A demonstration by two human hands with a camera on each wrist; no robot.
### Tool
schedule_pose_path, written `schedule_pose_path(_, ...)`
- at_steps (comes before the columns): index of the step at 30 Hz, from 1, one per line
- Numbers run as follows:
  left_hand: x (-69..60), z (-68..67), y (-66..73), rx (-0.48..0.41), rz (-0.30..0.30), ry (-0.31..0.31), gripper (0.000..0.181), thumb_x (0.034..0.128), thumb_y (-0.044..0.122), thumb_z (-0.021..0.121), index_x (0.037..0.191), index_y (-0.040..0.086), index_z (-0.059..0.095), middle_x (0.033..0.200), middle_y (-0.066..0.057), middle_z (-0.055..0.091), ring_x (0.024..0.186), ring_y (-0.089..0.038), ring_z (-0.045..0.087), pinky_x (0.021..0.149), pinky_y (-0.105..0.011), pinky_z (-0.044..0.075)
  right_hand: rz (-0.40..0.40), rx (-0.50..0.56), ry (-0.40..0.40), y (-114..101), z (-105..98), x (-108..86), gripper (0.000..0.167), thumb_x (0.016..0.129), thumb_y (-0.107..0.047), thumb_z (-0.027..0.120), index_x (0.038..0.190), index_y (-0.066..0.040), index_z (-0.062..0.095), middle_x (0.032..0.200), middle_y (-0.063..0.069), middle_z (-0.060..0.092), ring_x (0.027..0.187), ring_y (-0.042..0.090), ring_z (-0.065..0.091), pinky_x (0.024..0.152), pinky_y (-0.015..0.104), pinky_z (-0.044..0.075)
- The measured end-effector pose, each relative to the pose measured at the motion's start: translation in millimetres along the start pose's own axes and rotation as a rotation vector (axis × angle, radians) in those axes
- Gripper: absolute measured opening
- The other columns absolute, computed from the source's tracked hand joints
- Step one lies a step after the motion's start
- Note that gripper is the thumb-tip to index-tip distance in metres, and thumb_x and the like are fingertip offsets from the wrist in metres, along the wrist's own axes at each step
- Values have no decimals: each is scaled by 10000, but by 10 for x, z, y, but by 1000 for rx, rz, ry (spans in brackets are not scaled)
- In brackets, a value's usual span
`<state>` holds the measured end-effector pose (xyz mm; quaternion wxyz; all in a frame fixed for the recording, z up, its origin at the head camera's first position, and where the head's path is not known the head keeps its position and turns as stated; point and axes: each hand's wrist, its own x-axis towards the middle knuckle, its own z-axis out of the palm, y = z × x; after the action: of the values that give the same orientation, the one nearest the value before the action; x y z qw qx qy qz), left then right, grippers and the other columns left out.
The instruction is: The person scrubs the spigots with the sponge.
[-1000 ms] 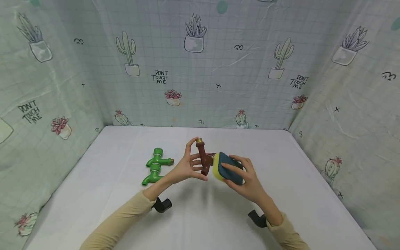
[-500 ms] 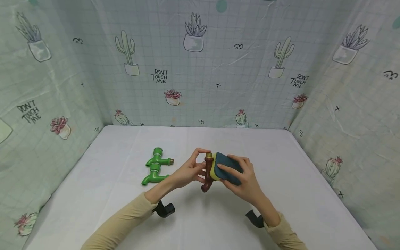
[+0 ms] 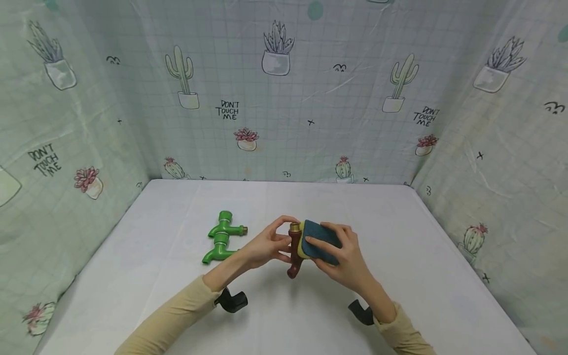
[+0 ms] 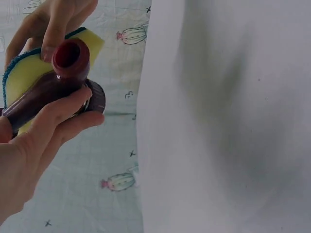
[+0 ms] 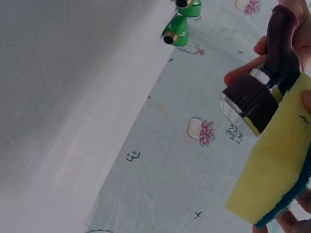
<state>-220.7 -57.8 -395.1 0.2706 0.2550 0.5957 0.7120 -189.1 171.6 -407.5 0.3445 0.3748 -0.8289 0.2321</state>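
Above the middle of the table, the left hand (image 3: 265,245) grips a dark red-brown faucet (image 3: 295,249) with a brass threaded end, its spout pointing down. The right hand (image 3: 348,256) holds a sponge (image 3: 320,240), yellow on one side and dark blue-green on the other, with the yellow side against the faucet. In the left wrist view the faucet's round opening (image 4: 68,56) faces the camera and the sponge (image 4: 24,80) lies behind it. The right wrist view shows the faucet's dark knob (image 5: 250,99) beside the yellow side of the sponge (image 5: 272,155).
Two green faucets (image 3: 220,253) (image 3: 225,228) lie on the white table (image 3: 177,212) left of the hands, the nearer one partly behind the left forearm. Black wrist pieces hang under both wrists. Patterned cloth (image 3: 284,123) stands behind and at both sides.
The left hand has turned the faucet and brought it down and slightly right, its brass end now nearer the camera. The sponge has shifted slightly left, against the faucet.
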Motion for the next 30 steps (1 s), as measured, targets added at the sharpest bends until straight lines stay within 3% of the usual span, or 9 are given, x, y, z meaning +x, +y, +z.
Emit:
schedule_pose_path(5, -23, 22, 3, -196, 72, 1, 378, 968, 98, 339, 1299, 268, 274, 1099, -74, 489, 942, -224, 601, 756, -386, 526, 7, -23, 6, 20, 22, 12, 393, 861, -494, 451, 1155, -277, 597, 1221, 182, 478, 1032, 306, 405, 779, 497, 376)
schedule_pose_path(9, -42, 65, 34, -283, 29, 19, 314, 993, 254, 256, 1304, 222, 283, 1123, -77, 462, 959, -233, 586, 776, -392, 519, -13, -31, 9, 30, 11, 24, 380, 861, -492, 458, 1152, -291, 597, 1223, 179, 478, 1026, 302, 407, 777, 491, 369)
schedule_pose_path(15, -31, 27, -21, -221, -63, 11, 169, 962, 338, 280, 1018, 258, 419, 1038, -27, 531, 925, -183, 583, 741, -367, 524, -69, -26, -55, 47, -31, 59, 348, 854, -467, 505, 1153, -314, 594, 1238, 156, 477, 1048, 293, 402, 806, 475, 351)
schedule_pose_path(20, -64, 11, -52, -132, -119, -14, 196, 910, 411, 303, 1035, 306, 412, 1044, -43, 510, 934, -192, 578, 762, -385, 519, -91, -38, -107, 52, -42, 67, 337, 851, -450, 519, 1156, -325, 590, 1241, 140, 478, 1064, 289, 397, 805, 461, 346)
schedule_pose_path(24, -87, 12, -43, -69, -146, 9, 250, 883, 467, 310, 1063, 319, 398, 1087, -107, 508, 938, -247, 598, 775, -451, 523, -91, -50, -124, 48, -43, 75, 340, 844, -441, 536, 1160, -325, 588, 1247, 137, 478, 1066, 284, 393, 800, 456, 346)
schedule_pose_path(27, -102, 14, -39, -75, -153, 23, 243, 889, 461, 303, 1064, 313, 385, 1108, -156, 501, 941, -272, 605, 773, -493, 517, -84, -67, -128, 50, -51, 68, 343, 841, -442, 541, 1161, -327, 587, 1248, 137, 477, 1064, 289, 396, 802, 467, 350)
schedule_pose_path(30, -118, 19, -32, -155, -131, 33, 212, 915, 413, 264, 1048, 285, 369, 1097, -152, 491, 947, -260, 605, 781, -470, 521, -65, -82, -123, 65, -69, 48, 346, 852, -469, 500, 1157, -330, 588, 1243, 139, 478, 1061, 298, 400, 802, 478, 351)
